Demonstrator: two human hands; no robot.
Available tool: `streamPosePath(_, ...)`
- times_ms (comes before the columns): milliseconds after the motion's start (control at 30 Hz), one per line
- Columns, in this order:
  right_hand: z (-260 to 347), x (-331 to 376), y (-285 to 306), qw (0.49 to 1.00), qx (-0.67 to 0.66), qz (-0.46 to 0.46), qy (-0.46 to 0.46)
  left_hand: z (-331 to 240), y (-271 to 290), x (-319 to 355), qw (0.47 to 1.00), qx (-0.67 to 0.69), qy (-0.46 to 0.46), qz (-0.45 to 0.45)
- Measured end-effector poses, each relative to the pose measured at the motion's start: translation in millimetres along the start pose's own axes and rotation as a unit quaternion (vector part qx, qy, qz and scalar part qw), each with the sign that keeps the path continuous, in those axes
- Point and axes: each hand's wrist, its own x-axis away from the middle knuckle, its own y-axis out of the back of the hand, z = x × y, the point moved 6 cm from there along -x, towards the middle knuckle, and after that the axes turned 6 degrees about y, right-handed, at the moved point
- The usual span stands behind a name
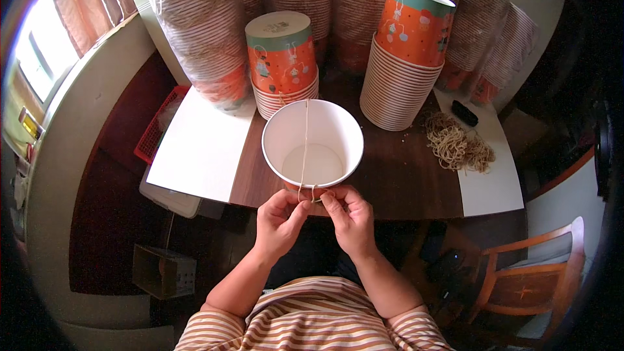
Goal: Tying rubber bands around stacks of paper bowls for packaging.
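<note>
A large paper bucket [325,131], white inside with an orange outside, stands open side up at the table's front edge. Across its mouth runs a thin beige cord [305,143], from the far rim to the near rim. At the near rim, my left hand [281,220] pinches the cord between thumb and fingers. Close beside it, my right hand [351,218] also pinches cord, its fingertips against the bucket's near side. A small loop of cord shows between the two hands. Fingertips partly hide the cord's end.
Behind the bucket stand a short stack of upturned orange-and-green buckets [281,58] and a taller stack [403,84]. Plastic-wrapped bucket stacks [195,26] line the back. Right lie a cord tangle [458,146] and a black object [464,113]. A red basket [153,133] is left, a wooden chair [530,279] lower right.
</note>
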Motion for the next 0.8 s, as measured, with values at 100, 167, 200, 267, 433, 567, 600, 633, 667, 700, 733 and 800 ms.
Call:
streamPosePath(100,2.0,0.6,0.3,1.0,0.02,-0.011,0.016,-3.6,-2.0,1.1,1.0,-0.021,-0.006,-0.013)
streamPosePath(167,-1.3,1.3,2.6,0.998,0.05,-0.026,0.027,-4.9,-2.6,2.1,0.999,-0.035,-0.012,-0.025)
streamPosePath(200,-1.1,1.8,4.1,0.995,0.08,-0.04,0.039,-7.6,-2.3,4.4,0.996,-0.076,-0.038,-0.034)
streamPosePath(267,0.2,2.5,2.0,0.994,0.089,-0.052,0.046,-14.8,-3.9,6.2,0.986,-0.127,-0.088,-0.054)
streamPosePath(433,-10.6,4.2,1.5,0.998,0.027,-0.062,0.009,-6.6,-0.7,9.3,0.994,-0.068,-0.066,-0.059)
streamPosePath(567,-20.0,10.6,-3.1,0.988,-0.113,-0.017,-0.103,-7.7,10.1,10.8,0.992,0.02,-0.085,-0.097)
streamPosePath(600,-21.4,12.9,-5.1,0.984,-0.131,-0.001,-0.123,-8.3,10.2,10.8,0.991,0.023,-0.085,-0.1)
streamPosePath(633,-20.4,14.2,-9.0,0.979,-0.162,0.019,-0.119,-7.9,9.8,10.9,0.991,0.023,-0.085,-0.101)
streamPosePath(667,-19.0,15.2,-13.7,0.974,-0.192,0.039,-0.115,-8.6,7.0,11.2,0.992,0.005,-0.093,-0.086)
streamPosePath(700,-17.2,16.0,-18.5,0.968,-0.213,0.047,-0.125,-9.4,4.5,11.6,0.992,-0.013,-0.102,-0.071)
streamPosePath(733,-17.3,16.1,-21.3,0.968,-0.213,0.047,-0.125,-7.7,3.6,12.9,0.993,-0.011,-0.096,-0.07)
streamPosePath(800,-20.0,18.0,-28.8,0.952,-0.263,0.053,-0.149,-8.4,5.1,15.1,0.989,-0.053,-0.113,-0.076)
